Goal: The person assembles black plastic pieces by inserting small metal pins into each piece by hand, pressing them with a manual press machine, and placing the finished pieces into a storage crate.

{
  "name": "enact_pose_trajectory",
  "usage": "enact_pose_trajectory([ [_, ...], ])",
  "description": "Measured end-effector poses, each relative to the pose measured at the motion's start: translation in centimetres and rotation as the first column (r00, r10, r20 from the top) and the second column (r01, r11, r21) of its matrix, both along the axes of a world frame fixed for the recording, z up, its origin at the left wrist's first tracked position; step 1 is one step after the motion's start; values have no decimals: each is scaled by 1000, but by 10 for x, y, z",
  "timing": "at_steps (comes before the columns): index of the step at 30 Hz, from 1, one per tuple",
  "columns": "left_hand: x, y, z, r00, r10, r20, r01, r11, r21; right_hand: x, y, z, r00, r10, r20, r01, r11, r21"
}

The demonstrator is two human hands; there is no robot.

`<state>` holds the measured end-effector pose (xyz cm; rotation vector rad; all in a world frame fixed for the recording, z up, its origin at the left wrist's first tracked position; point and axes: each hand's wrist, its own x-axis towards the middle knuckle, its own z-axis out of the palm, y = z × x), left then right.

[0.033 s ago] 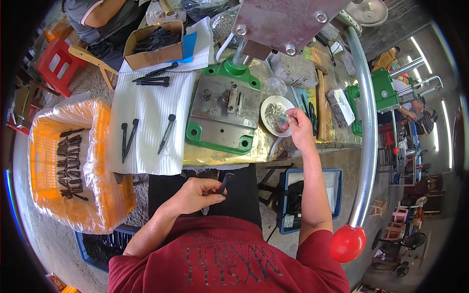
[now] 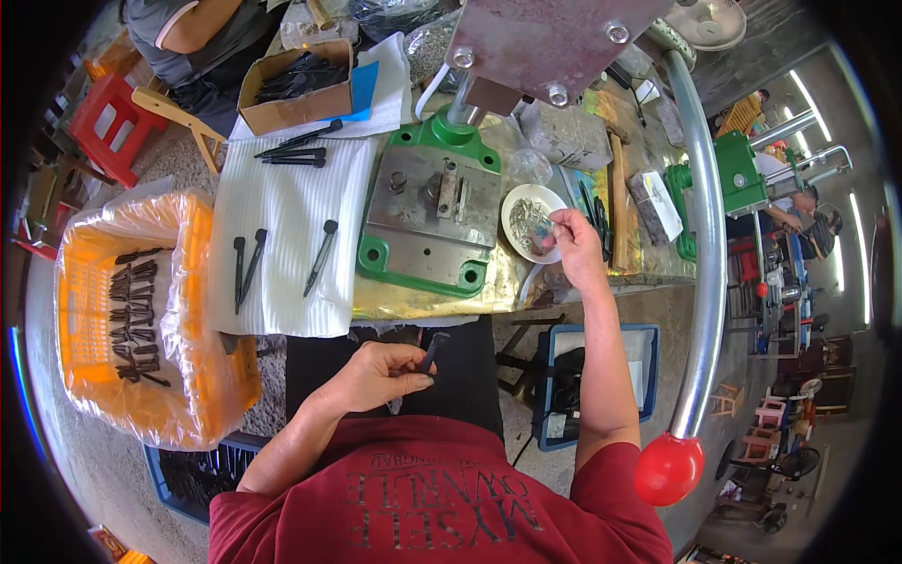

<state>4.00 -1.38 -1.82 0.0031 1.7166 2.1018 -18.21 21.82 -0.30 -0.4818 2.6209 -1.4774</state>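
Observation:
Low in front of my body, my left hand (image 2: 381, 374) pinches a slim black part (image 2: 436, 352) between thumb and fingers, its wider end pointing up. My right hand (image 2: 575, 240) reaches over the near right rim of a white bowl (image 2: 507, 224) holding small silvery metal pieces (image 2: 528, 218). Its thumb and fingertips are closed together; whatever may be between them is too small to make out. Left of the bowl stands a green-based press (image 2: 423, 274) with a steel plate and a small fixture on top. Similar black parts (image 2: 322, 256) lie on white foam sheeting.
A plastic-lined orange crate (image 2: 202, 282) with rows of black parts stands at the left. The press's long lever with a red knob (image 2: 669, 469) hangs at the right. Behind the foam is a cardboard box (image 2: 291, 113). A blue bin (image 2: 543, 385) sits below the bench; another person is at upper left.

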Motion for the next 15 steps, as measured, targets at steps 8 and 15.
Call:
enact_pose_trajectory([
  [8, 0, 0, 0, 996, 19, 82, -24, 998, 63, -2, 4, 0, 994, 45, 103, -39, 997, -63],
  [15, -1, 0, 0, 996, 26, 87, -33, 997, 75, -3, 4, -3, 996, 23, 89, -15, 996, -93],
])
